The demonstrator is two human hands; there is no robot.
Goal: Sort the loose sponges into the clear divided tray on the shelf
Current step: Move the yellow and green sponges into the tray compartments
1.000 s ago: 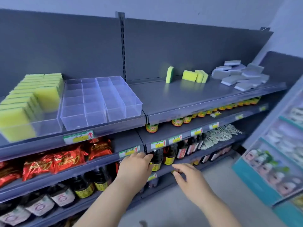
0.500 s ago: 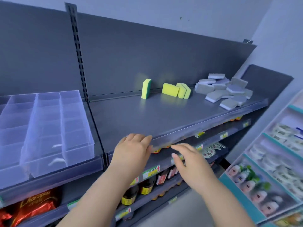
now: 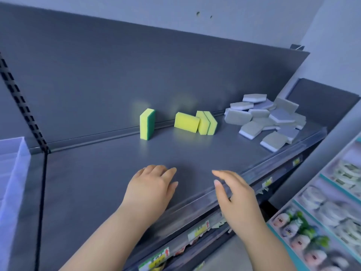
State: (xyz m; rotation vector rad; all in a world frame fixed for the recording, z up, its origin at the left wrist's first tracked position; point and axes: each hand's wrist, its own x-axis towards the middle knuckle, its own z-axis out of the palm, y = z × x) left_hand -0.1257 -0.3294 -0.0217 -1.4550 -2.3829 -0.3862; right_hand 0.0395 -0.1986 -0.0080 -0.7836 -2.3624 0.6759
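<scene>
Loose sponges stand at the back of the dark grey shelf (image 3: pixel 109 173). One yellow-and-green sponge (image 3: pixel 146 124) stands upright alone; to its right a yellow sponge (image 3: pixel 186 122) leans against two more yellow-green sponges (image 3: pixel 207 123). A heap of several grey-and-white sponges (image 3: pixel 267 118) lies at the far right. Only a corner of the clear divided tray (image 3: pixel 11 173) shows at the left edge. My left hand (image 3: pixel 150 190) and my right hand (image 3: pixel 236 196) hover over the shelf's front, fingers relaxed, holding nothing, well short of the sponges.
The shelf's front rail (image 3: pixel 254 177) carries price labels (image 3: pixel 158 259). Lower shelves with goods sit beneath. A second rack of packaged goods (image 3: pixel 322 222) stands close on the right. A slotted upright post (image 3: pixel 21 102) divides the back panel at left.
The view has swung right and closer: the tray slid almost out of frame. Both hands rose from below the shelf edge to above the shelf surface, moving toward the sponges.
</scene>
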